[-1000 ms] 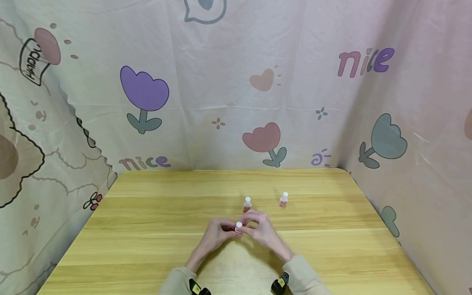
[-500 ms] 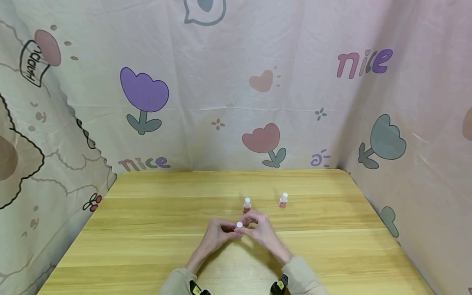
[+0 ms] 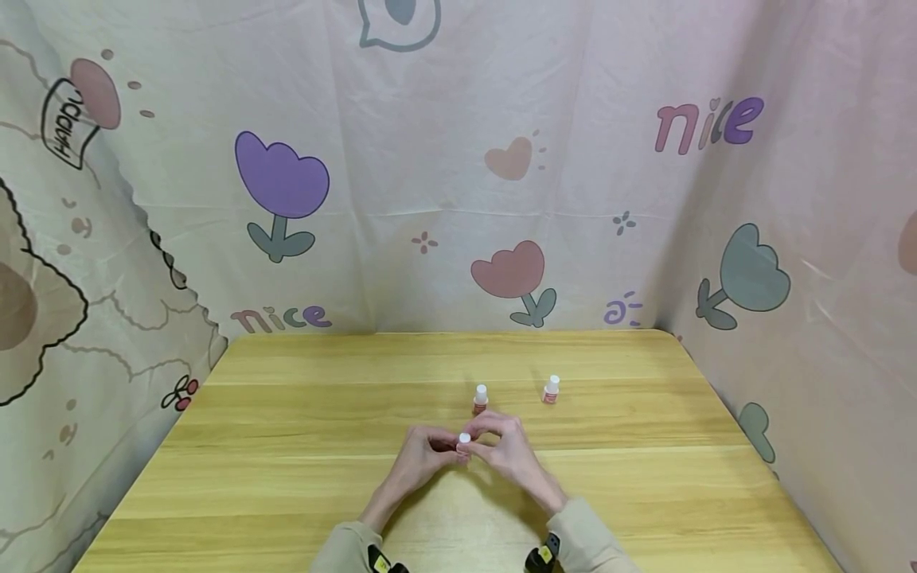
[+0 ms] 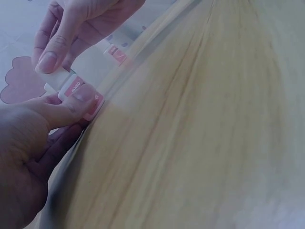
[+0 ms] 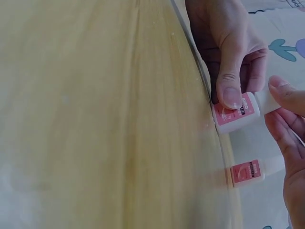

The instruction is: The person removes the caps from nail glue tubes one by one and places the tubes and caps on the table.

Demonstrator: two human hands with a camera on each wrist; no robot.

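Observation:
Near the middle of the table, a small white bottle with a pink label (image 5: 238, 114) is held between both hands. My left hand (image 3: 421, 458) grips its body, the thumb lying over the label in both wrist views. My right hand (image 3: 509, 455) pinches the white cap (image 4: 58, 78) between thumb and fingers. The cap sits at the bottle's neck; whether it is loose I cannot tell. Just beyond the right hand stands a second bottle of the same kind (image 3: 481, 399), upright and capped. A third matching bottle (image 3: 551, 390) stands upright farther right.
The wooden table (image 3: 286, 414) reaches back to a printed cloth (image 3: 401, 159) that hangs behind it and at both sides. Both forearms come in from the front edge, with a dark device (image 3: 542, 555) strapped on each wrist.
Both hands stay in nearly the same place on the bottle. Half a second ago the right thumb covered more below the cap; now a bit of the neck shows again.

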